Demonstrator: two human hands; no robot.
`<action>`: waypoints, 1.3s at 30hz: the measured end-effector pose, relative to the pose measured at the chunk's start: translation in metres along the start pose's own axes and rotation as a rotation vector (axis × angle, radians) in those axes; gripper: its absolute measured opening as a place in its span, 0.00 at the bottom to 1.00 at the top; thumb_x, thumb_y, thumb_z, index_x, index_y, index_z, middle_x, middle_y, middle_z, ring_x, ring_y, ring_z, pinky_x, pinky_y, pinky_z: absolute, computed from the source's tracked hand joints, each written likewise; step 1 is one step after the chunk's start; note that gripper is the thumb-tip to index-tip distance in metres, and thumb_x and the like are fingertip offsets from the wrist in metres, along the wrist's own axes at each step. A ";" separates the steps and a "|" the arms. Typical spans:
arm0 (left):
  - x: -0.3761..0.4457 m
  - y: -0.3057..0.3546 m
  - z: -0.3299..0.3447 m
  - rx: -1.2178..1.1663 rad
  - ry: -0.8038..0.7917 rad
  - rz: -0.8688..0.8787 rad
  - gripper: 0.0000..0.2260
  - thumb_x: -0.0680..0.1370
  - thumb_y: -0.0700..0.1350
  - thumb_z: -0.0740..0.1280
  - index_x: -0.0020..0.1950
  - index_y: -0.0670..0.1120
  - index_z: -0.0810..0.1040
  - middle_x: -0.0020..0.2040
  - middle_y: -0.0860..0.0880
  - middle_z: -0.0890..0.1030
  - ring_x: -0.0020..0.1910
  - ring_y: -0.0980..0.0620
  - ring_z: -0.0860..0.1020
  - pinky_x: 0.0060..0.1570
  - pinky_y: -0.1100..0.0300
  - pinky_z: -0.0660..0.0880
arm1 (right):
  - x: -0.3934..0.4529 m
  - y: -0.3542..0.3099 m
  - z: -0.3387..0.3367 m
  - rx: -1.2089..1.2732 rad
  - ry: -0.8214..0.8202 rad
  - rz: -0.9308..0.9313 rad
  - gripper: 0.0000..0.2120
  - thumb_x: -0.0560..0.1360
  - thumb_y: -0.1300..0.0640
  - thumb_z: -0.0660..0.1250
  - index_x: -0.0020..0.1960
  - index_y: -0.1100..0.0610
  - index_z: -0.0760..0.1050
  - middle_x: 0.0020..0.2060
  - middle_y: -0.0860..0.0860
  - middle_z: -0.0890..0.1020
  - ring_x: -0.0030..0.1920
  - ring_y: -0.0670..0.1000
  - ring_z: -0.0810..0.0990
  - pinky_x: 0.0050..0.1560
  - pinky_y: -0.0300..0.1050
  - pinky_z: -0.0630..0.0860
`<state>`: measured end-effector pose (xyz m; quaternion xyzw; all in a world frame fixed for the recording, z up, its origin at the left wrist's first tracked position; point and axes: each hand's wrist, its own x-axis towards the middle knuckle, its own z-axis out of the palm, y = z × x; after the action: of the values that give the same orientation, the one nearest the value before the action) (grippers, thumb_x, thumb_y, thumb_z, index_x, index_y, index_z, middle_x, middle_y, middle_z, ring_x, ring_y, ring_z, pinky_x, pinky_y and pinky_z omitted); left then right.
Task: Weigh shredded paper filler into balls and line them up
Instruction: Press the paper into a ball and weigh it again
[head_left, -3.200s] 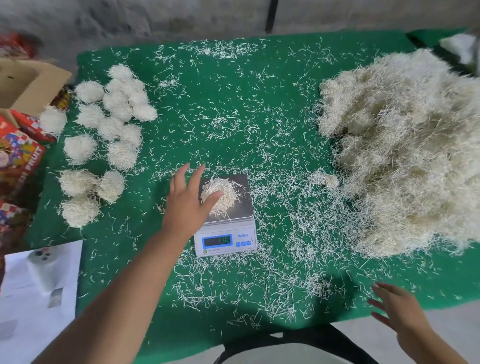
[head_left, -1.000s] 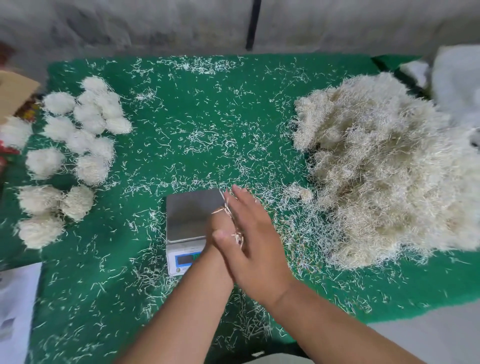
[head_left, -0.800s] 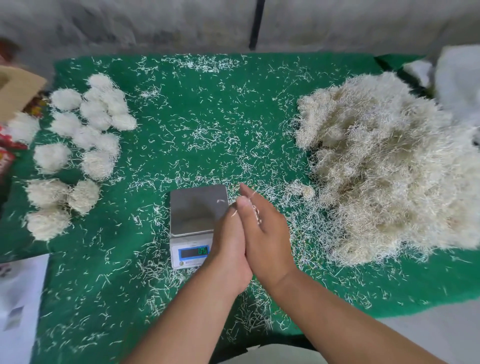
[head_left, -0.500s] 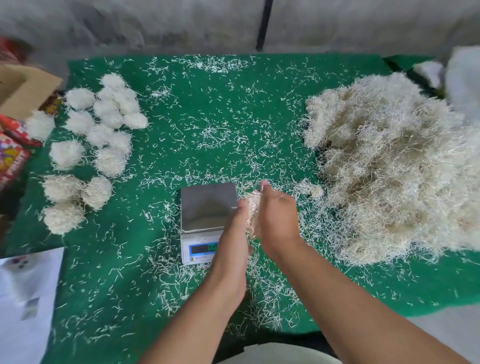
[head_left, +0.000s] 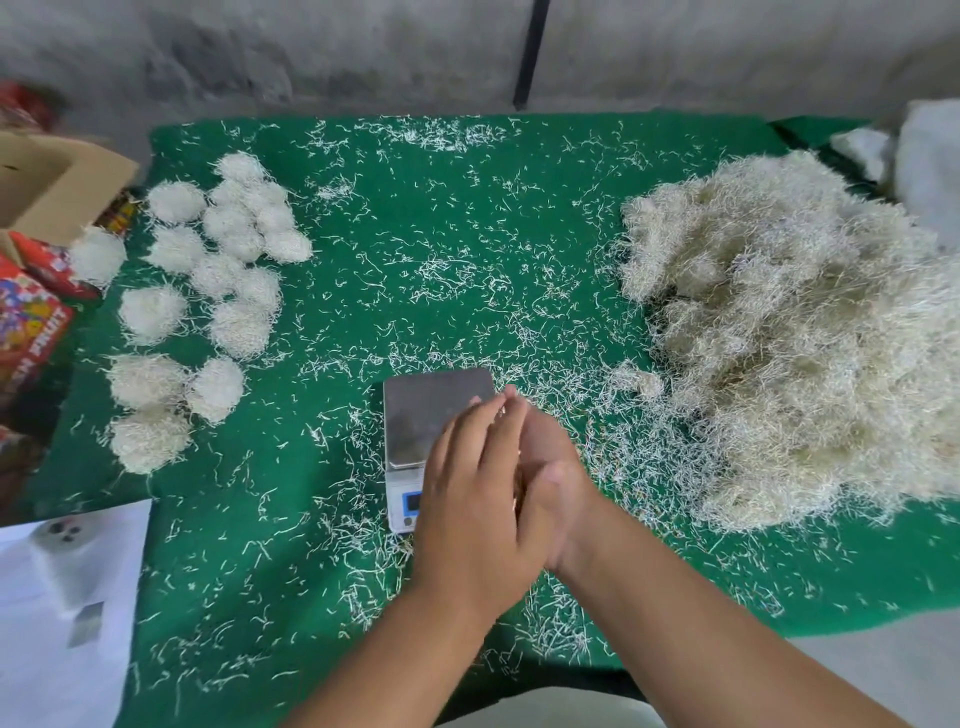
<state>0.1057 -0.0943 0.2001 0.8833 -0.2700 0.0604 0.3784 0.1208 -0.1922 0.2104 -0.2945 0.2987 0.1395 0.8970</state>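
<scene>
Both hands, left hand (head_left: 475, 499) over right hand (head_left: 553, 467), now press flat together near the worktop's (head_left: 467, 218) front edge, rolling the weighed filler hidden between the palms. The scale (head_left: 434, 410), loaded seconds ago, stands bare, so lining up comes next.

head cam, fwd-down, close over table (head_left: 467, 234)

On the green cloth (head_left: 467, 249) there are about sixteen paper balls (head_left: 153, 312), some overlapping so the count is not sure, one big heap of shredded paper (head_left: 789, 332), one scale (head_left: 426, 410), one cardboard box (head_left: 47, 187), one white sheet (head_left: 62, 613), and two hands, a left hand (head_left: 478, 499) and a right hand (head_left: 556, 462).
</scene>
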 end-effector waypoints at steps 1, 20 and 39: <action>0.002 -0.004 0.001 0.023 0.069 -0.014 0.26 0.87 0.59 0.50 0.73 0.45 0.75 0.70 0.47 0.77 0.73 0.47 0.72 0.80 0.46 0.58 | -0.005 0.001 0.000 0.010 -0.047 0.050 0.31 0.84 0.34 0.56 0.49 0.58 0.86 0.47 0.54 0.85 0.48 0.53 0.85 0.52 0.45 0.82; 0.062 -0.014 -0.035 -1.260 0.401 -0.903 0.13 0.80 0.44 0.64 0.43 0.52 0.87 0.31 0.44 0.78 0.29 0.45 0.76 0.28 0.54 0.75 | -0.023 0.032 0.006 0.087 0.152 -0.008 0.35 0.82 0.31 0.58 0.68 0.59 0.79 0.65 0.58 0.82 0.60 0.55 0.82 0.77 0.56 0.69; -0.006 0.013 -0.008 -0.994 -0.105 -0.758 0.24 0.81 0.70 0.56 0.75 0.68 0.69 0.77 0.66 0.69 0.75 0.67 0.66 0.74 0.51 0.64 | -0.019 0.000 0.004 -0.286 0.430 -0.268 0.20 0.82 0.43 0.68 0.42 0.56 0.85 0.32 0.53 0.84 0.32 0.54 0.83 0.34 0.46 0.79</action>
<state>0.0943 -0.0936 0.2118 0.6378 0.0478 -0.2541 0.7255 0.1076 -0.1907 0.2249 -0.4775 0.4178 -0.0054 0.7729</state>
